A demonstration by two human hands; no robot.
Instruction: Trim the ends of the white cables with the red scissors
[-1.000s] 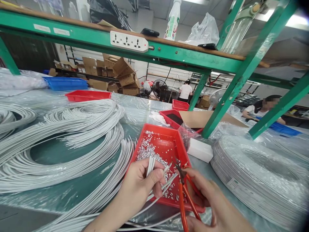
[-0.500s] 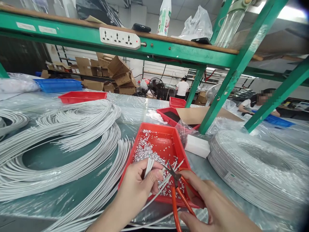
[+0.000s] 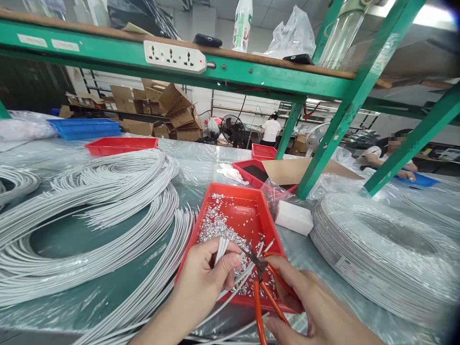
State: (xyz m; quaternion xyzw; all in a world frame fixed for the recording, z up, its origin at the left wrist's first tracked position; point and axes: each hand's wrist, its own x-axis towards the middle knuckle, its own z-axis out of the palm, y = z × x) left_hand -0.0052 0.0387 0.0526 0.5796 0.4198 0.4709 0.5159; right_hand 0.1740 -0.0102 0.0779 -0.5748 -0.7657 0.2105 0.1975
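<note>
My left hand (image 3: 212, 273) is closed around several light grey cables (image 3: 222, 248), their cut ends pointing up between thumb and fingers. In my right hand (image 3: 305, 297) is a pair of cutting pliers (image 3: 259, 270) with orange handles, its dark jaws next to my left fingertips. More cable ends lie around the jaws; whether the blades touch one I cannot tell. Both hands are over the near part of a red tray (image 3: 247, 194), which holds many small shiny clippings (image 3: 215, 223).
Coiled grey cables (image 3: 143, 230) cover the left of the table. On the right sit a large wrapped cable coil (image 3: 381, 258) and a white box (image 3: 293, 218). A green shelf frame (image 3: 330, 129) crosses above. A person (image 3: 384, 153) works behind it.
The pliers have shifted very slightly left and their handles sit a little closer together. My left hand stays on the cables. The view has moved slightly.
</note>
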